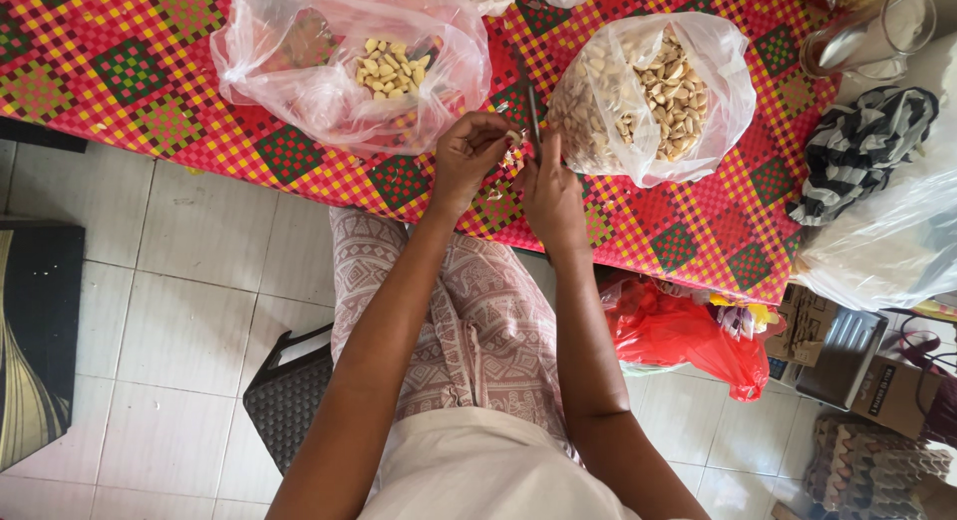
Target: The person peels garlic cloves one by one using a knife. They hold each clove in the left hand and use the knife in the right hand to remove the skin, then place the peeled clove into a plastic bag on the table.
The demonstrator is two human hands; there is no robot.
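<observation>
A: Seen from the head camera, what are the two hands doing at the table's edge?

B: The left hand [469, 153] has its fingers pinched together on a small pale clove [512, 138]. The right hand [550, 193] is clamped on a dark-bladed knife [532, 111], blade pointing away from the body, tip near the clove. Both hands meet just above the chequered red tablecloth [150, 71].

A: And around them?

B: Left of the hands lies a clear plastic bag of peeled cloves [349, 61]; right of them, touching the knife's side, a fuller bag of unpeeled cloves [653, 91]. Small scraps of skin [495, 193] lie on the cloth under the hands. A striped cloth [862, 151] sits at the far right, a red plastic bag [688, 336] below the table.
</observation>
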